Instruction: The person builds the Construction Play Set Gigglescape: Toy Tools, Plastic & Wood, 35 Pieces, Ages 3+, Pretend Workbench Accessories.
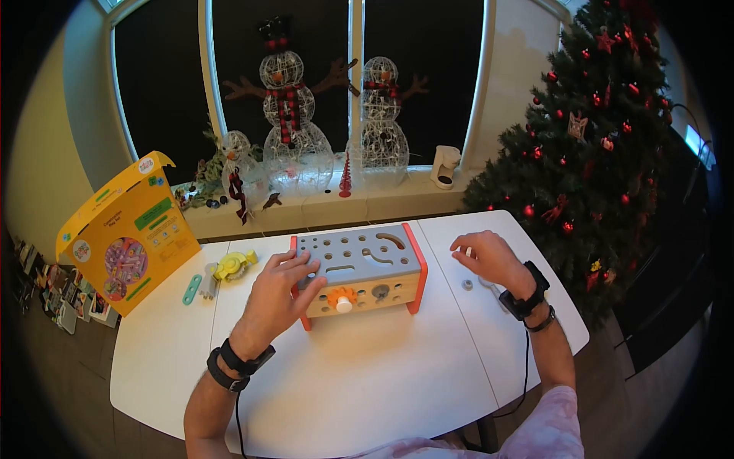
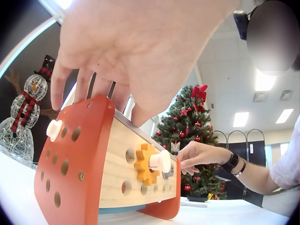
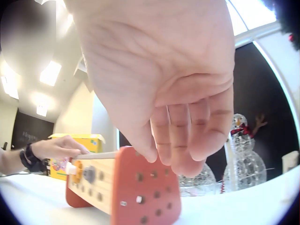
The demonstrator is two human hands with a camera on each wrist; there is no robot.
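Observation:
A toy workbench [image 1: 359, 252] with a grey slotted top and red-orange end panels stands in the middle of the white table. My left hand [image 1: 287, 289] rests on the left end of its top, fingers spread over the edge. On the wooden front are an orange gear [image 2: 146, 164] with a white bolt [image 2: 160, 161] through its middle, and a smaller grey round piece [image 3: 89, 174]. My right hand [image 1: 489, 258] hovers off the right panel [image 3: 147, 197], its fingers softly bent and holding nothing. Beneath it lie a small grey nut [image 1: 467, 284] and a grey tool partly hidden by the wrist.
Left of the workbench lie a yellow toy piece [image 1: 233, 266], a grey piece [image 1: 208, 283] and a teal strip with holes [image 1: 192, 289]. A yellow box [image 1: 126, 233] stands at the table's left edge. A decorated tree [image 1: 581, 153] rises close to the right side.

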